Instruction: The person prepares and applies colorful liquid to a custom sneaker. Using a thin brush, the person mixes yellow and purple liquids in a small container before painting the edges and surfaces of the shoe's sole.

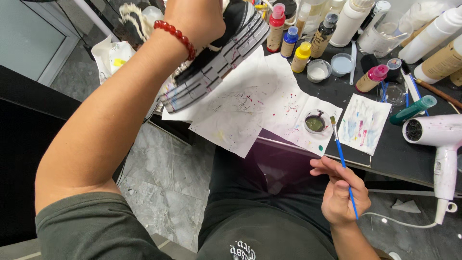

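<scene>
Grey marble floor tiles point(166, 192) run under your knees, ahead of a black worktable point(399, 154) crowded with paint gear. Closest to you, your right hand point(341, 192) pinches a blue paintbrush point(343, 166), fingers clamped on the handle; its long axis runs nearly upright in view, bristles pointing away from you toward a small dish of green paint point(315, 122) on spattered white paper point(240, 110). A white hair dryer point(440, 139) lies to the right. Farther off, your left hand point(195, 21), with a red bead bracelet point(175, 34), grips a black-and-white sneaker point(219, 58) raised above the table's left edge, its striped sole facing you, its length slanting from lower left to upper right. Paint bottles point(301, 41) stand behind.
</scene>
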